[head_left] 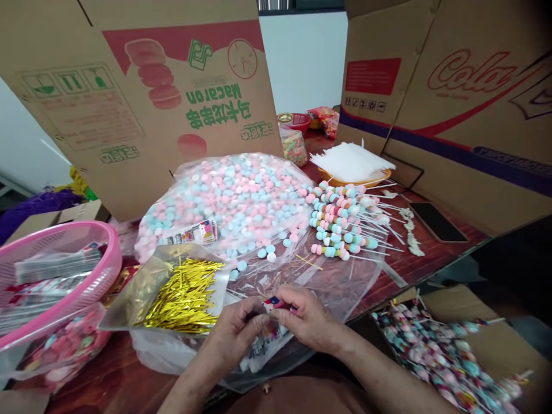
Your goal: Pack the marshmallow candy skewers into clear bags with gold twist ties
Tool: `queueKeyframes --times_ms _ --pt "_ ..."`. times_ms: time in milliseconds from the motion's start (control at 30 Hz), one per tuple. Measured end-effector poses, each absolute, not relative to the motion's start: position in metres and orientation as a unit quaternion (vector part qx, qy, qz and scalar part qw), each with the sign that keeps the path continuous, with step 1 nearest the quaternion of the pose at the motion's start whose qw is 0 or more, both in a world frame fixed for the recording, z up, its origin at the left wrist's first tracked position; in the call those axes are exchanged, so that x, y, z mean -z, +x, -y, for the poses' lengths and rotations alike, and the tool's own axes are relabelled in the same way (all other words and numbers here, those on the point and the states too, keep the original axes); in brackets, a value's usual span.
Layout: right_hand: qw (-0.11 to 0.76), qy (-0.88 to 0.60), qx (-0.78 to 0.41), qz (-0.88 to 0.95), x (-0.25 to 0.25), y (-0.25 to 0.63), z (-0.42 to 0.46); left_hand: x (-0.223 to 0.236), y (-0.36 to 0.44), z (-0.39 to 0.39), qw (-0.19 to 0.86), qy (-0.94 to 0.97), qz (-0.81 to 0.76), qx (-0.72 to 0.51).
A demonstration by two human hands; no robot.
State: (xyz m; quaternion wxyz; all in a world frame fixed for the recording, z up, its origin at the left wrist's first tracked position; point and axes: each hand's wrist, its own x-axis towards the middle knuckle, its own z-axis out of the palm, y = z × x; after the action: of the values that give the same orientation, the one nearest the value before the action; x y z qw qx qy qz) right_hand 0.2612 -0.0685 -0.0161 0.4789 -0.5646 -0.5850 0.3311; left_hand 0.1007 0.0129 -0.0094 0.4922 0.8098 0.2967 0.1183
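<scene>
Close to the table's near edge, a small printed clear plastic bag (263, 348) is between my two hands. My left hand (233, 330) is closed on its left side, thumb and fingers curled together. On the right, my right hand (307, 319) pinches the bag's coloured top edge. The fingers cover much of the bag, and I cannot make out its contents. Left of the hands, gold twist ties (185, 296) fill an open pouch. Beyond them lies a large clear bag of pink, blue and white candy balls (241, 192). Skewers of such candies (340, 221) lie to its right.
White sticks (353, 164) pile on an orange tray. A phone (437, 222) rests near the right edge. Below right, a cardboard box (495, 351) holds several wrapped skewers. A pink basket (112, 259) of printed bags stands left. Tall cartons (150, 132) rise behind.
</scene>
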Motion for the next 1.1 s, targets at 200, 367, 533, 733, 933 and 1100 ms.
queueKeyframes --times_ms 200,367,533,733,933,1100 --pt "0.497 -0.625 -0.264 0.540 0.037 0.255 0.071 0.022 0.110 -0.008 0.502 0.789 -0.327 -0.137" --pt "0.454 -0.708 -0.196 0.505 0.054 0.284 0.073 0.028 0.112 -0.011 0.424 0.850 -0.279 -0.144" --pt "0.322 -0.834 -0.014 0.449 0.060 0.380 0.090 0.023 0.099 -0.021 0.328 0.888 -0.276 -0.165" --pt "0.111 -0.778 0.108 0.609 0.077 0.415 0.113 0.012 0.084 -0.028 0.218 0.928 -0.191 -0.236" --pt "0.367 -0.624 0.106 0.682 0.026 0.379 0.125 -0.001 0.082 -0.029 0.143 0.958 -0.122 -0.218" --pt "0.317 -0.594 0.133 0.727 -0.005 0.357 0.121 -0.009 0.085 -0.026 0.130 0.964 -0.116 -0.202"
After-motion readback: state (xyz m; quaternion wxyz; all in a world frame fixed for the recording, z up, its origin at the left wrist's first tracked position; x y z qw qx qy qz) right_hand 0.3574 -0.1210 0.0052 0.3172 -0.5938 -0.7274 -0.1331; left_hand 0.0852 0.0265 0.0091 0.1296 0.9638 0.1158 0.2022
